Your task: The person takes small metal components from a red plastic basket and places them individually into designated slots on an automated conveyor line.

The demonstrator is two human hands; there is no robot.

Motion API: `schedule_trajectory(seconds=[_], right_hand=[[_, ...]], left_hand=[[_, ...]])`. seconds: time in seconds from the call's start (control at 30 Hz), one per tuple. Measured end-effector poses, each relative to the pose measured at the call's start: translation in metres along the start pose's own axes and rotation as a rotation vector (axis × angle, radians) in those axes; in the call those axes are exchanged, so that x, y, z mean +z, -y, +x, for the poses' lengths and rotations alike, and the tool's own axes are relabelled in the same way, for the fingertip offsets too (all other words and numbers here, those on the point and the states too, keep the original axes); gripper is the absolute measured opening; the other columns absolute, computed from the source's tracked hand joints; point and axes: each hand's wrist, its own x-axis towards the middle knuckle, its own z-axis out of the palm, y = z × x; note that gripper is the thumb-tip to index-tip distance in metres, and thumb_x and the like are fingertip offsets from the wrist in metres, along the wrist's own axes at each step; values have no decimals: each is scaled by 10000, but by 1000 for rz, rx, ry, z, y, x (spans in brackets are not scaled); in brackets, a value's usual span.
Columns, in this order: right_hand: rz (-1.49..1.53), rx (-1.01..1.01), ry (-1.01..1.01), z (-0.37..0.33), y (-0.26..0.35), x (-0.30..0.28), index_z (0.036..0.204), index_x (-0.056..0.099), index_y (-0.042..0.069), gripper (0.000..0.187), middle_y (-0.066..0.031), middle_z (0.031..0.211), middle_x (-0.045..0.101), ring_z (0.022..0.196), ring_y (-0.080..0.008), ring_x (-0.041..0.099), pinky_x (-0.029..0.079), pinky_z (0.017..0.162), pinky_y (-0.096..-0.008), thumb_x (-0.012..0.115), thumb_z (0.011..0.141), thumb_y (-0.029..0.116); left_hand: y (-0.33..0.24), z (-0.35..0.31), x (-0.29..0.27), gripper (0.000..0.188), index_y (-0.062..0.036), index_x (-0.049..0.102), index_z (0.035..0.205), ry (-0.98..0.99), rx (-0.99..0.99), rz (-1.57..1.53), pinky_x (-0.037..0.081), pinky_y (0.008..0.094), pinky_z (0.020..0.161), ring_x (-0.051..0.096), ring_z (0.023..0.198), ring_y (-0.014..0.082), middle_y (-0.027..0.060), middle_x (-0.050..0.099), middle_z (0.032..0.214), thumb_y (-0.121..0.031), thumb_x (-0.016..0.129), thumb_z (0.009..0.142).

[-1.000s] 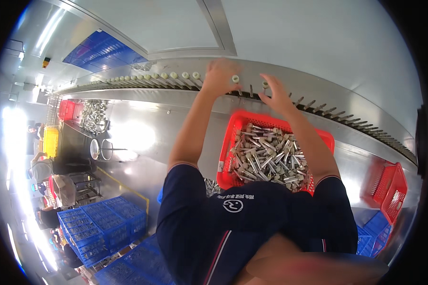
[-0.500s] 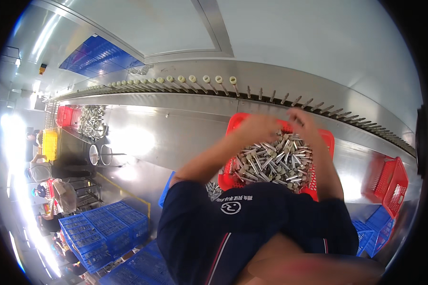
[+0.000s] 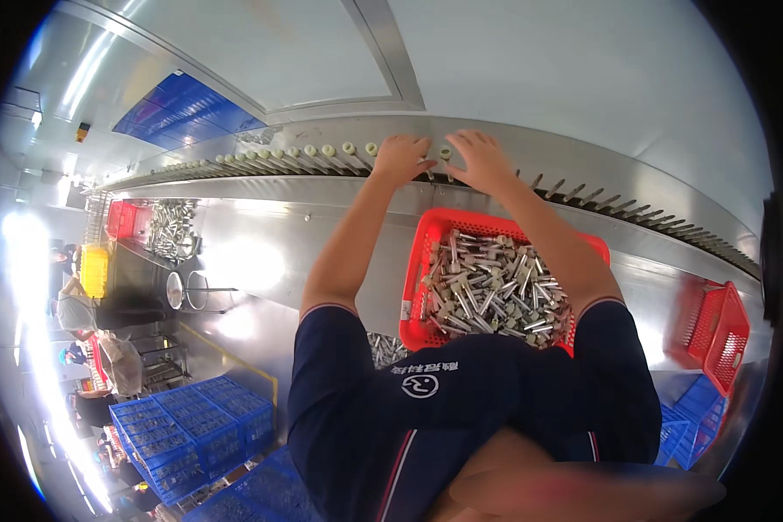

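- My left hand (image 3: 400, 158) and right hand (image 3: 483, 161) reach up at 12 o'clock to the rail of pegs (image 3: 583, 190).
- Both have fingers curled at one peg; I cannot tell what they pinch.
- Pegs toward 10 o'clock already carry white-capped pieces (image 3: 326, 152); those toward 2 o'clock stand bare.
- The red basket (image 3: 419, 261) below my hands is heaped with metal parts (image 3: 487, 287), so much loading is left, I judge.
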Motion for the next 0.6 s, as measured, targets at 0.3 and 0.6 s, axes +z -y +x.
schedule_trajectory(seconds=[0.3,0.6], right_hand=[[313,470,-8,29,-4,-74,826,534,17,250,-76,663,595,576,-154,573,465,517,-299,673,795,223],[324,247,768,-140,21,-99,1132,523,80,460,-129,1001,581,995,-262,560,448,863,-397,693,749,269]], left_hand=[[-38,60,-46,298,-107,579,824,126,-192,-44,476,421,551,602,614,310,94,609,641,-405,583,809],[-150,-95,-1,385,-105,601,1032,359,146,-496,486,387,797,591,926,283,77,612,1020,-361,665,752]])
